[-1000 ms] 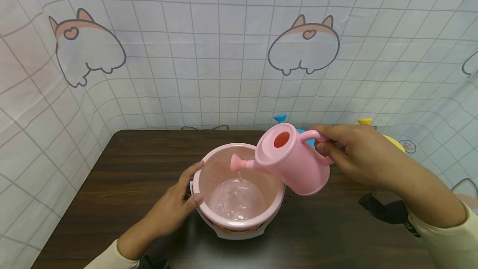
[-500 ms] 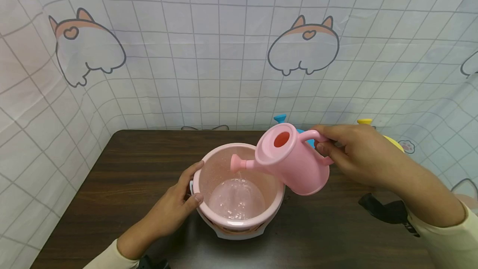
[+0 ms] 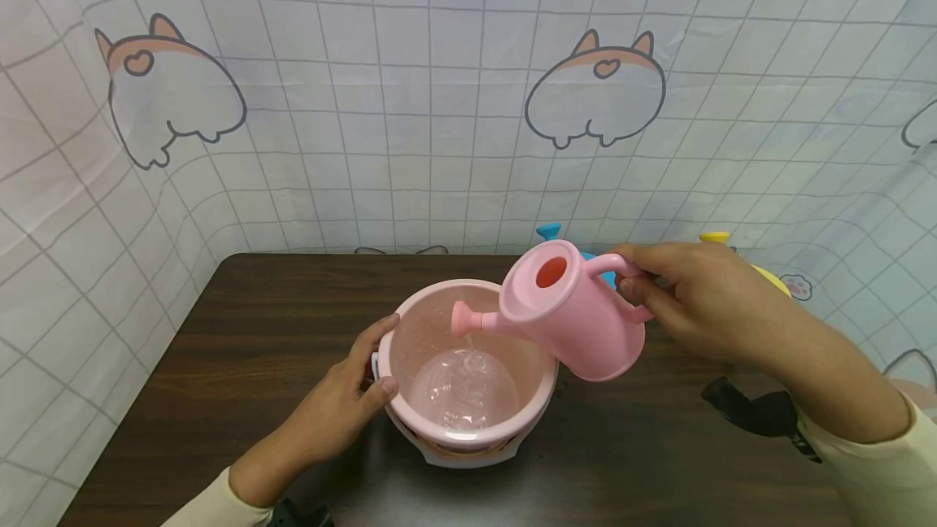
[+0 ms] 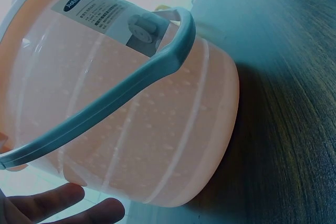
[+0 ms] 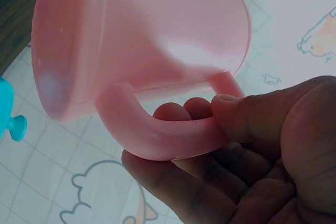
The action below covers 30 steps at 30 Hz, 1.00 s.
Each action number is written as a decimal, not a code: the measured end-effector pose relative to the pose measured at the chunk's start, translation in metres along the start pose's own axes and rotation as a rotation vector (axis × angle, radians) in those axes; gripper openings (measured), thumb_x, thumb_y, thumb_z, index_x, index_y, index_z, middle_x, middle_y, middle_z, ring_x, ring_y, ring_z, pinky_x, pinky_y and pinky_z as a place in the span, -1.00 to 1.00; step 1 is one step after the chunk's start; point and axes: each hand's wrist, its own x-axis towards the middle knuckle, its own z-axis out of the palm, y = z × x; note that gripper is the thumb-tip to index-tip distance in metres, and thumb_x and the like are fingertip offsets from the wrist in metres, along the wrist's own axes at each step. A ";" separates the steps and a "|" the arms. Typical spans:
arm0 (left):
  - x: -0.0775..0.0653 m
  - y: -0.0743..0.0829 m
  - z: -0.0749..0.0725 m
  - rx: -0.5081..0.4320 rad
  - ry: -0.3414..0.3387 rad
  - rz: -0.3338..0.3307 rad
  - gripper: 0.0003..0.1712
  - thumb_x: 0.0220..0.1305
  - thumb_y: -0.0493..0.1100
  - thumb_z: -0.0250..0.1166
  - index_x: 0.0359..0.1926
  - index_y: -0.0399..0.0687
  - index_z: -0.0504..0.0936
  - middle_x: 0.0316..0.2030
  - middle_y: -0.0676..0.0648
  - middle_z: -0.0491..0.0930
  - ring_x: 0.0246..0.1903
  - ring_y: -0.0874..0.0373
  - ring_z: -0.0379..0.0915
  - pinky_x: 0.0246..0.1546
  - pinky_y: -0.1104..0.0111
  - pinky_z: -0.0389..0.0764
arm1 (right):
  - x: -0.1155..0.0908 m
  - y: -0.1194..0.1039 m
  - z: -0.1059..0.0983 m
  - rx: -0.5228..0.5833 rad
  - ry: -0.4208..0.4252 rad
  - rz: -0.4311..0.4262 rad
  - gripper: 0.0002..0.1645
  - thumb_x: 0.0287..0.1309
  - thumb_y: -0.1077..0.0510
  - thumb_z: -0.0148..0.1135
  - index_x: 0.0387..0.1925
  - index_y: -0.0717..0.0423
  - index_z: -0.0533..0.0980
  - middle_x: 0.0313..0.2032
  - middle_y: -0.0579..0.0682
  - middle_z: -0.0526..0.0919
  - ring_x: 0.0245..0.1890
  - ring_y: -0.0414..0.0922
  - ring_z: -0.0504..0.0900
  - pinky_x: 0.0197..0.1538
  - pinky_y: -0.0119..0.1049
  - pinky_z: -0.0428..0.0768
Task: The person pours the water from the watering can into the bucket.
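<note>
Since a sec ago only the water (image 3: 463,393) has moved, its ripples shifting in the pink bucket (image 3: 472,435) btwn the hands. R hand (image 3: 706,295) is curled round the handle of the pink watering can (image 3: 578,324), tilted w/ spout over the bucket (thin, faint trickle from where I stand). L hand (image 3: 338,397) is spread, thumb & fingertip resting on the bucket's rim, well apart from R. Yellow sprinkler head (image 3: 714,237) shows beyond R hand.
</note>
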 end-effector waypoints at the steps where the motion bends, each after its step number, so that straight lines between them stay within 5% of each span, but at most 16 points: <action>1: 0.000 0.000 0.000 0.001 0.001 0.000 -0.18 0.47 -0.02 0.16 0.60 0.26 -0.02 -0.05 -0.04 0.67 -0.11 0.26 0.60 -0.12 0.16 0.61 | 0.000 0.000 0.000 0.000 0.000 0.000 -0.58 0.10 0.38 0.46 -0.09 -0.14 0.67 -0.53 -0.40 0.41 -0.57 -0.41 0.32 -0.53 -0.48 0.33; 30: 0.001 -0.001 0.001 0.007 0.012 0.003 -0.19 0.48 0.00 0.16 0.60 0.26 -0.01 -0.06 -0.03 0.67 -0.10 0.25 0.59 -0.10 0.14 0.60 | 0.001 0.002 0.000 0.000 -0.010 0.007 -0.59 0.10 0.37 0.47 -0.07 -0.10 0.68 -0.53 -0.37 0.42 -0.57 -0.40 0.33 -0.54 -0.47 0.35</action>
